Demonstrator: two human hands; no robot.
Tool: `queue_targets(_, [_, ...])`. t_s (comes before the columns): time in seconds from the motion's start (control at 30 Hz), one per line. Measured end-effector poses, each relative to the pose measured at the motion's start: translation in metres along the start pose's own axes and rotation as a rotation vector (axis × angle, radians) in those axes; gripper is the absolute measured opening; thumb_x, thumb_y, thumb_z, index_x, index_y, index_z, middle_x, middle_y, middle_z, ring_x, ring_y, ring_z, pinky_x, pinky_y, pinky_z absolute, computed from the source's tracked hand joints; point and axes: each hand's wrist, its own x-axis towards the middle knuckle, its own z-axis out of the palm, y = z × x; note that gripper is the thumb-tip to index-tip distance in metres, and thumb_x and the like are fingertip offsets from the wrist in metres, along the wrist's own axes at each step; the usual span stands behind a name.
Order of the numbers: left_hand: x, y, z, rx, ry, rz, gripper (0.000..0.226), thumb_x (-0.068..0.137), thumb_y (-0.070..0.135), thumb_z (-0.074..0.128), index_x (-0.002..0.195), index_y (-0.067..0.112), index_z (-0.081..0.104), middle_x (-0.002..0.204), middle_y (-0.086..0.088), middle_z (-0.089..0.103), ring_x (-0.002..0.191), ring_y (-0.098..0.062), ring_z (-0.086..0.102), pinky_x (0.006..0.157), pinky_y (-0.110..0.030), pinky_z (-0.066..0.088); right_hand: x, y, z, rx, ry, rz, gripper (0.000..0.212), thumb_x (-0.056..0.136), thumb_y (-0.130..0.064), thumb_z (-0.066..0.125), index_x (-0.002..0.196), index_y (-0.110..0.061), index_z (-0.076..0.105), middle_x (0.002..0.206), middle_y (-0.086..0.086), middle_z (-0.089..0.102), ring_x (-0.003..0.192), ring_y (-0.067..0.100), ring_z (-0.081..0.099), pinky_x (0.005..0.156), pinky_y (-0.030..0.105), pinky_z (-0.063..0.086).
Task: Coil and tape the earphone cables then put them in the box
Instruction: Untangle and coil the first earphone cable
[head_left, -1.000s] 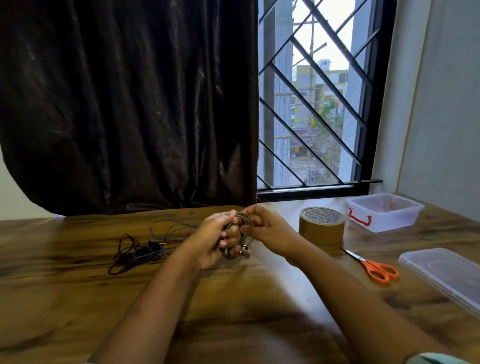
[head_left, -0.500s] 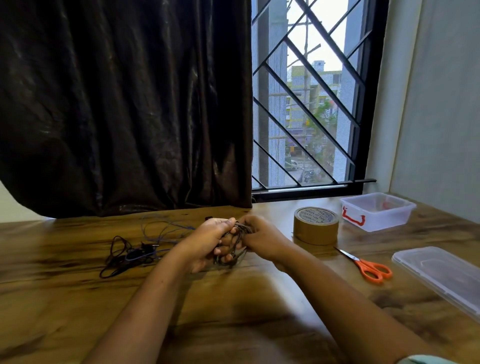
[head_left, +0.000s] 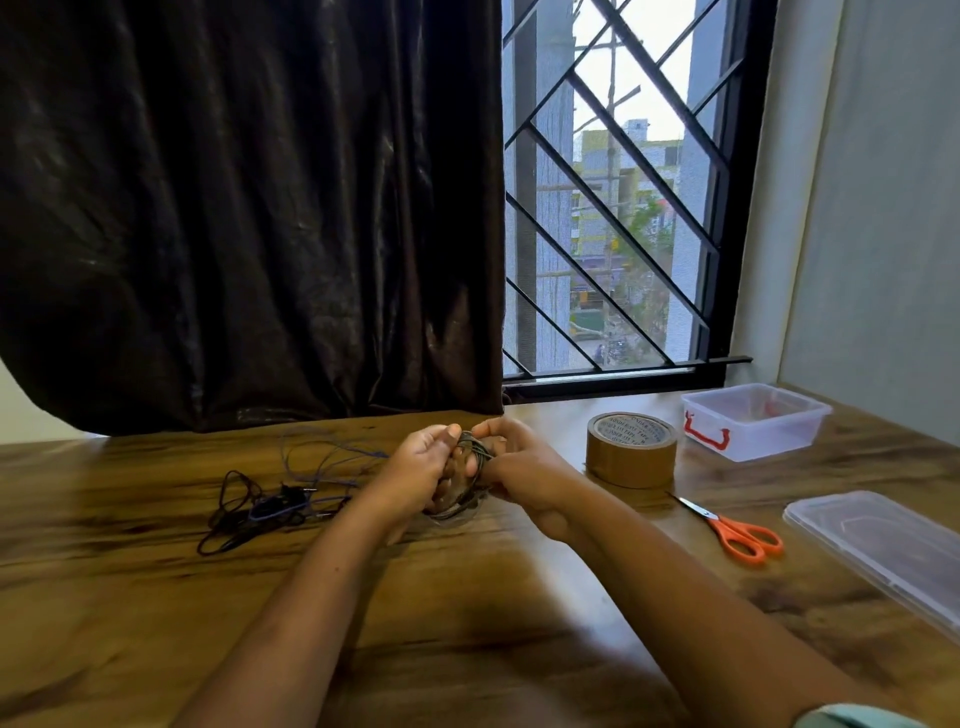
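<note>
Coiled cable (head_left: 475, 451) pinched by left hand (head_left: 415, 473) and right hand (head_left: 524, 467); loops likely sprung loose if grip eased before taping.

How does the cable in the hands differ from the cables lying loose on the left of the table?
The held cable is wound into a tight coil and gripped by the left hand and the right hand. The loose cables sprawl tangled on the table, and nothing touches them. The held cable looks grey-green, while the loose cables look black and blue. Both are thin cords, and no tape shows on either.
</note>
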Motion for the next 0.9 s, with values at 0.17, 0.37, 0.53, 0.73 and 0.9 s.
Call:
queue_targets(0.17, [-0.001, 0.001, 0.002, -0.005, 0.013, 0.014, 0.034, 0.102, 0.028, 0.032, 0.075, 0.013, 0.046, 0.045, 0.009, 0.045, 0.035, -0.002, 0.036, 0.034, -0.014, 0.029, 0.001, 0.0, 0.002, 0.101, -0.04, 0.011, 0.062, 0.085, 0.016, 0.043, 0.133, -0.023, 0.042, 0.086, 0.003, 0.058, 0.072, 0.012, 0.054, 0.062, 0.024, 0.042])
queue_targets(0.37, [0.003, -0.005, -0.001, 0.054, 0.029, 0.051, 0.038, 0.102, 0.032, 0.031, 0.072, 0.014, 0.045, 0.048, 0.006, 0.037, 0.038, -0.007, 0.031, 0.036, -0.019, 0.025, 0.002, 0.003, -0.001, 0.074, -0.074, -0.028, 0.062, 0.086, 0.012, 0.046, 0.134, -0.027, 0.039, 0.097, 0.004, 0.06, 0.079, 0.012, 0.058, 0.064, 0.022, 0.049])
queue_targets(0.53, [0.009, -0.011, 0.001, 0.116, 0.082, 0.073, 0.032, 0.102, 0.031, 0.033, 0.08, 0.02, 0.054, 0.049, 0.009, 0.04, 0.037, -0.004, 0.032, 0.035, -0.018, 0.024, 0.002, 0.005, -0.004, -0.06, -0.05, -0.021, 0.038, 0.085, 0.001, 0.052, 0.118, -0.018, 0.052, 0.09, 0.0, 0.061, 0.071, 0.008, 0.054, 0.056, 0.02, 0.041])
queue_targets(0.73, [0.008, -0.008, 0.007, 0.184, 0.056, 0.07, 0.029, 0.102, 0.027, 0.034, 0.085, 0.011, 0.052, 0.057, 0.002, 0.036, 0.04, -0.005, 0.032, 0.037, -0.018, 0.024, 0.006, 0.009, -0.005, -0.424, 0.145, -0.131, 0.009, 0.086, -0.006, 0.058, 0.094, -0.011, 0.06, 0.085, 0.004, 0.056, 0.077, 0.015, 0.051, 0.059, 0.022, 0.04])
queue_targets(0.9, [0.003, -0.002, 0.015, 0.049, -0.05, 0.001, 0.029, 0.103, 0.024, 0.032, 0.078, 0.014, 0.042, 0.052, 0.004, 0.031, 0.036, -0.005, 0.025, 0.034, -0.014, 0.02, 0.003, 0.011, -0.005, -0.578, 0.182, -0.143, 0.022, 0.087, -0.001, 0.051, 0.103, -0.004, 0.065, 0.098, 0.01, 0.064, 0.085, 0.021, 0.06, 0.067, 0.028, 0.05])
